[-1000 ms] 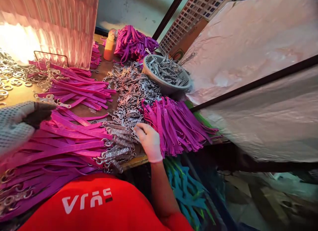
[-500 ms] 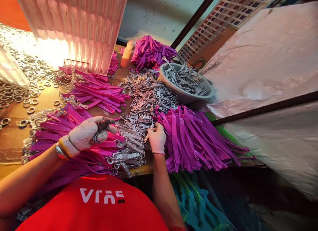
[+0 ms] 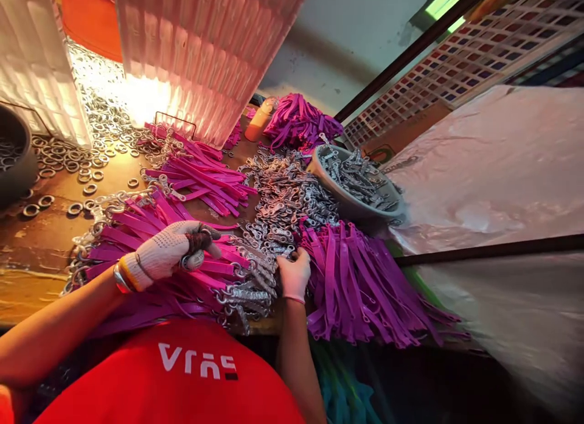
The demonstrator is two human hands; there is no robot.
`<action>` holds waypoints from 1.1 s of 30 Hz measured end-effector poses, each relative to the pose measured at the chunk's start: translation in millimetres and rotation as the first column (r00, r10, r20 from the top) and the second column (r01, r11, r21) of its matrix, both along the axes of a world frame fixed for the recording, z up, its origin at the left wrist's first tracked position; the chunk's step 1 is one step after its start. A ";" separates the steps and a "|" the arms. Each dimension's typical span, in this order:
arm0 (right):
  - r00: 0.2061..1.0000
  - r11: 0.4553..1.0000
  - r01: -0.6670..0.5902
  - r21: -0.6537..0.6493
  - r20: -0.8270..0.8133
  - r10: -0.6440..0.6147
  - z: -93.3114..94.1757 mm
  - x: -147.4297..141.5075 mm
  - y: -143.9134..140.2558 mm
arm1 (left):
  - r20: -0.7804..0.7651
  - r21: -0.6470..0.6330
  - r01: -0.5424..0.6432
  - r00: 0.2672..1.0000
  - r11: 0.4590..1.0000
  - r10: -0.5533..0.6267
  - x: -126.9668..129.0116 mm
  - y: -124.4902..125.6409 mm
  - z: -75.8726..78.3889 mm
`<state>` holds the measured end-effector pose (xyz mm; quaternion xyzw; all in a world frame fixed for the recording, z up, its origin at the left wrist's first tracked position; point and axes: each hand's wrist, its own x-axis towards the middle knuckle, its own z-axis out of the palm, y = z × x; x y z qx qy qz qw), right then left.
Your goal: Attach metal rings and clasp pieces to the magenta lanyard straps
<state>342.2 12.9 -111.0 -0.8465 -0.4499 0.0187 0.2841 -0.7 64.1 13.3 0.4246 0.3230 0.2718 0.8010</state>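
Note:
My left hand (image 3: pixel 176 253), in a dotted white work glove with dark-stained fingers, is closed over a heap of magenta straps (image 3: pixel 137 220). A small metal ring (image 3: pixel 185 263) shows at its curled fingers. My right hand (image 3: pixel 294 275), in a plain white glove, pinches at the edge of a pile of silver metal links (image 3: pixel 292 190). What lies in its fingertips is mostly hidden. Between my hands, metal links (image 3: pixel 250 293) hang joined to the strap ends. Beside my right hand lies a thick bundle of purple straps (image 3: pixel 360 281).
A grey bowl of metal links (image 3: pixel 396 214) tilts behind the pile. An orange bottle (image 3: pixel 259 121) stands near another purple heap (image 3: pixel 303 120). Loose rings (image 3: pixel 75 208) lie at left, by a dark bowl (image 3: pixel 30 162) and a corrugated translucent panel (image 3: pixel 205 53). Plastic sheeting (image 3: pixel 497 168) hangs at right.
The view has turned left, bringing the dark bowl into sight. My right hand, earlier pinching a visible metal link, is lower against the pile. My left hand stays closed.

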 end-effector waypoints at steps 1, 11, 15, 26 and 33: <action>0.999 1.000 -0.011 0.020 -0.050 0.012 0.9 -0.2 -1.1 | -0.006 0.019 0.004 1.000 1.000 -0.004 -0.5 -1.2 -1.4; 0.935 0.937 -0.185 0.298 -0.240 0.261 67.5 -47.7 -1.2 | -0.004 -0.075 0.013 1.000 0.997 -0.013 3.6 0.8 -8.1; 0.684 0.681 -0.684 0.262 -0.097 0.723 118.2 -100.6 -8.3 | -0.014 -0.122 0.165 0.986 0.979 -0.168 7.7 1.4 -0.9; 0.326 0.428 -0.845 -0.319 0.326 0.887 156.5 -136.5 0.1 | -0.151 0.099 0.328 0.938 0.940 -0.312 14.0 -3.2 4.2; 0.441 0.447 -0.891 -0.077 0.087 0.893 152.6 -127.8 -5.8 | -0.266 0.400 0.247 0.953 0.883 -0.146 4.9 -1.6 12.9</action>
